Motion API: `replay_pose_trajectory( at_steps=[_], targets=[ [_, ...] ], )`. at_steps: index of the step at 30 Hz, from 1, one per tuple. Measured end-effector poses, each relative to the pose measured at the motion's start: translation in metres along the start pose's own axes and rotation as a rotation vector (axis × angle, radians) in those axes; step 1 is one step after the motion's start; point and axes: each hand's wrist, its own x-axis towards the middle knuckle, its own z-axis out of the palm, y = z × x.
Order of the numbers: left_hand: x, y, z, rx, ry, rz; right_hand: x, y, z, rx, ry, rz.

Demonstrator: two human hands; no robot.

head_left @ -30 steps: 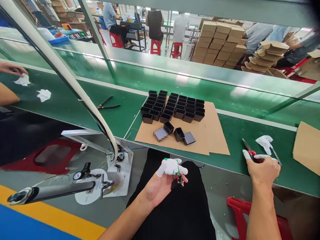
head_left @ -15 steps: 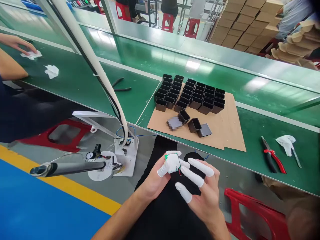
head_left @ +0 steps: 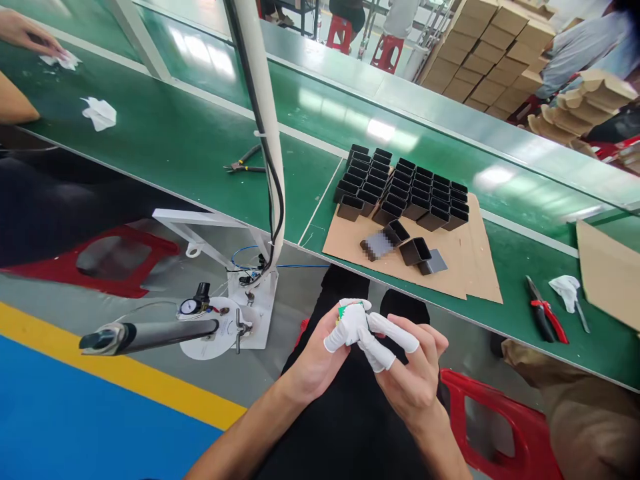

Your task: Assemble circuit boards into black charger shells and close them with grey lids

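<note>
My left hand (head_left: 323, 360), with white finger covers, holds a small green circuit board (head_left: 343, 311) above my lap. The thumb and fingers hide most of it. My right hand (head_left: 413, 370), also in white finger covers, is closed in a pinch against the board's right side. Whatever lies between its fingertips is hidden. Ahead, rows of black open-topped boxes (head_left: 400, 190) stand on a cardboard sheet (head_left: 345, 243). Closer to me are a tilted black box (head_left: 416, 251), another beside a blurred-out patch, and a flat grey plate (head_left: 434, 262).
Red-handled pliers (head_left: 546, 313) and a white cloth (head_left: 566, 291) lie on the green bench (head_left: 185, 147) at right. Yellow-and-black cutters (head_left: 245, 162) lie beyond a white post (head_left: 270, 127). A co-worker's hand (head_left: 30, 33) touches a cloth at far left. A red stool (head_left: 520, 427) stands at lower right.
My right fingers have closed together against the board; before, they were spread apart and a red wire showed beside it. The view has shifted, bringing a cardboard piece in at right.
</note>
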Motion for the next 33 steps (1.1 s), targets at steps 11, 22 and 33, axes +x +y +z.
replay_pose_trajectory(
  at_steps=[11, 22, 33],
  targets=[
    [0.015, 0.008, -0.004, -0.139, -0.022, -0.093, 0.017, -0.008, -0.003, 0.016, 0.053, 0.240],
    [0.042, -0.007, 0.021, -0.156, 0.069, -0.134, 0.027, 0.032, -0.010, 0.152, 0.030, 0.267],
    [0.095, -0.041, 0.102, 0.172, 0.264, -0.034, 0.032, 0.130, -0.048, 0.568, -0.071, 0.481]
  ],
)
